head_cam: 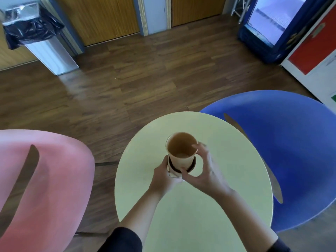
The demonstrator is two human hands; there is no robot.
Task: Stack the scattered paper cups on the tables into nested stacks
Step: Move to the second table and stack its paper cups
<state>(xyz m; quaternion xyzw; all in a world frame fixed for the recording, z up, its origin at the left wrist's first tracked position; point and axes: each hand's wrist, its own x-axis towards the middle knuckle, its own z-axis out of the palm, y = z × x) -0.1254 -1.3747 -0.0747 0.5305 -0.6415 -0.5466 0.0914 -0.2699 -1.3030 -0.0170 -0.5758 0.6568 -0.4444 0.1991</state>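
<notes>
Looking down from my head camera, I see at far left a pink chair (41,180), empty, with a bin (36,33) lined in black plastic against the wall behind it. In the middle stands a round pale table (190,215), and over it my two bare hands meet around the cups. My left hand (163,176) wraps the lower cup (172,172), fingers closed about its side from the left. Seated inside it, still standing proud of its dark rim, is the top cup (181,151), open mouth up and brown within. My right hand (205,170) pinches this top cup, thumb low on the near wall and fingertips at the rim on the right. I cannot tell whether the lower piece is a single cup or already a stack. I judge these cups light, thin-walled and easily crushed, so a gentle hold near the stiffer rolled rim suits best, pressing straight down to nest. No other cups show on this table. At right sits a blue chair (281,151), and beyond it a blue fridge (269,30).
</notes>
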